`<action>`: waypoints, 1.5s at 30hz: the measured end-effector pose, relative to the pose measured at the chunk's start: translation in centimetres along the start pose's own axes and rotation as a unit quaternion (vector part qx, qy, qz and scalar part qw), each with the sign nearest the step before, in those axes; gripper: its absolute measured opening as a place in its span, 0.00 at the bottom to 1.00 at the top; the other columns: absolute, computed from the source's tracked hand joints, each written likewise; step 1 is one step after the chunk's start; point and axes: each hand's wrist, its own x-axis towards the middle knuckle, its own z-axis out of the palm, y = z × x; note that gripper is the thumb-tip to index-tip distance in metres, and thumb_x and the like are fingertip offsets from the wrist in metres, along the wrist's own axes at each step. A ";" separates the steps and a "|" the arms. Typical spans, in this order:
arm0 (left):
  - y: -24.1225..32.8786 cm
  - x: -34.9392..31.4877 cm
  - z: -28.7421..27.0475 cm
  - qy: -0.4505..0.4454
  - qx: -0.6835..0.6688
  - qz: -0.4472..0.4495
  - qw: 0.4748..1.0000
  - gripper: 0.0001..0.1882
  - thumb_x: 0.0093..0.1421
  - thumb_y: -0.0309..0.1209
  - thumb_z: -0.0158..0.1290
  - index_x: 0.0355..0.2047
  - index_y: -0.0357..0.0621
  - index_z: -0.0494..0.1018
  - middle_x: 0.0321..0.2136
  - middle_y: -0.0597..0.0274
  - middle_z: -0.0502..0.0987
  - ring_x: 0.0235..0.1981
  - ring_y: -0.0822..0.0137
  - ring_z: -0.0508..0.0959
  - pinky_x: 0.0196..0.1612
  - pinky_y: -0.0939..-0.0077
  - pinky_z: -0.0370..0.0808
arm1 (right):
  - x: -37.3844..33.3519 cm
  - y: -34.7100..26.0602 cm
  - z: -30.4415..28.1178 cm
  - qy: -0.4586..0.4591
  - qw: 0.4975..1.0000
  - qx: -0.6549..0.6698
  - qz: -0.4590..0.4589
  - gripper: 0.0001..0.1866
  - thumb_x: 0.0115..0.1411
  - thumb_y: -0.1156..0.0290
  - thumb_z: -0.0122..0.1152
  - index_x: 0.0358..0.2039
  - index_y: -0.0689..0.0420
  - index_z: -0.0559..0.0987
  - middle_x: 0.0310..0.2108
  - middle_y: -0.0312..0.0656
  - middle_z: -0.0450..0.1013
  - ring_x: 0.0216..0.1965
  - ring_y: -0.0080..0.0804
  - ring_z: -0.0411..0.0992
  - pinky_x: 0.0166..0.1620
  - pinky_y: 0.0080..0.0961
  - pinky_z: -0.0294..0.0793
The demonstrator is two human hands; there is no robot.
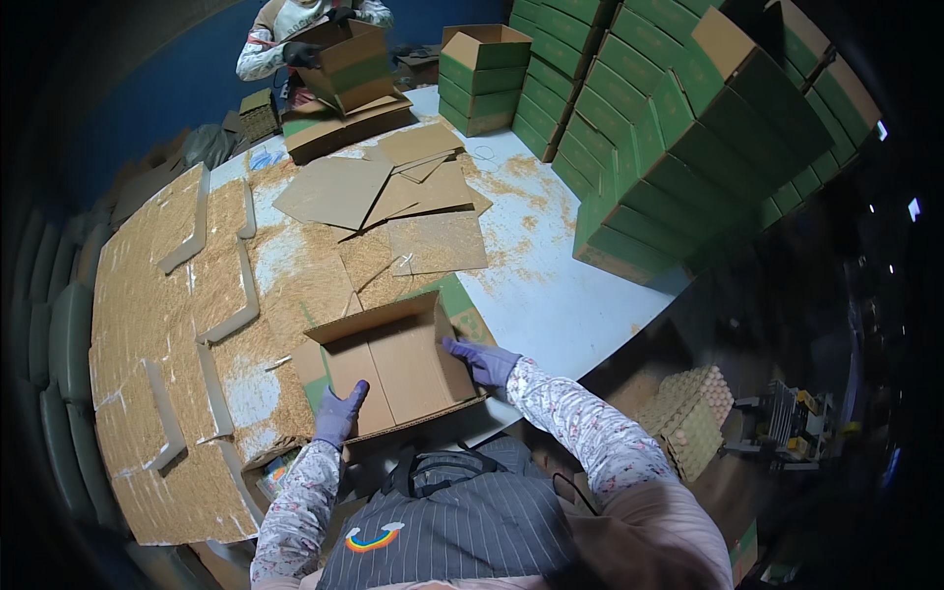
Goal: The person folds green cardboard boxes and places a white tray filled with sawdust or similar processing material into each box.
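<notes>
An open-topped cardboard box (398,379), bare brown inside with green on its outer flaps, sits at the near edge of the table in front of me. Nothing lies inside it; a seam runs across its bottom. My left hand (340,413), in a purple glove, grips its near left corner with the thumb up along the edge. On the right wall rests my gloved right hand (486,364), thumb and fingers around the top edge. The undersides of both hands' grip are partly hidden.
Loose cardboard sheets (423,197) lie beyond the box on a table (551,305) strewn with husks. Stacks of green boxes (639,187) rise at the right. Egg trays (693,413) stand lower right. Across the table a co-worker's gloved hand (300,54) holds another box (352,74).
</notes>
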 end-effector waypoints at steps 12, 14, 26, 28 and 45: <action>3.4 0.6 -0.6 -0.103 -0.014 0.189 0.976 0.33 0.57 0.48 0.53 0.51 0.28 0.64 0.44 0.47 0.74 0.45 0.54 0.73 0.50 0.66 0.68 | -11.7 -1.4 3.9 0.220 0.944 -0.173 -0.174 0.49 0.55 0.45 0.56 0.64 0.62 0.46 0.65 0.51 0.45 0.66 0.37 0.44 0.64 0.28 0.45; 8.5 1.5 2.3 -0.164 0.009 0.210 0.964 0.32 0.60 0.46 0.50 0.54 0.30 0.61 0.46 0.49 0.73 0.46 0.55 0.73 0.50 0.68 0.69 | -15.6 -0.3 0.4 0.190 0.934 0.147 -0.263 0.44 0.56 0.55 0.60 0.63 0.64 0.49 0.59 0.44 0.58 0.58 0.29 0.58 0.58 0.25 0.58; 56.9 -0.1 16.0 -0.396 -0.281 0.314 0.816 0.47 0.54 0.59 0.50 0.65 0.48 0.44 0.65 0.53 0.46 0.64 0.49 0.49 0.62 0.59 0.51 | -52.8 -8.0 -27.1 0.305 0.595 0.342 -0.660 0.23 0.64 0.56 0.45 0.52 0.59 0.67 0.50 0.48 0.68 0.49 0.42 0.67 0.53 0.37 0.68; 64.3 -1.6 17.4 -0.425 -0.276 0.317 0.801 0.47 0.51 0.60 0.53 0.63 0.50 0.49 0.64 0.54 0.48 0.60 0.53 0.55 0.62 0.48 0.47 | -58.2 -14.1 -31.0 0.295 0.589 0.309 -0.686 0.23 0.64 0.56 0.45 0.52 0.59 0.68 0.50 0.49 0.68 0.50 0.42 0.67 0.52 0.38 0.69; 69.3 12.5 24.9 -0.392 -0.298 0.540 0.683 0.23 0.61 0.35 0.47 0.56 0.41 0.61 0.52 0.54 0.68 0.50 0.60 0.70 0.51 0.65 0.71 | -46.2 -45.9 -39.3 0.437 0.800 -0.143 -0.385 0.22 0.65 0.60 0.39 0.53 0.61 0.67 0.52 0.52 0.66 0.53 0.42 0.65 0.55 0.36 0.66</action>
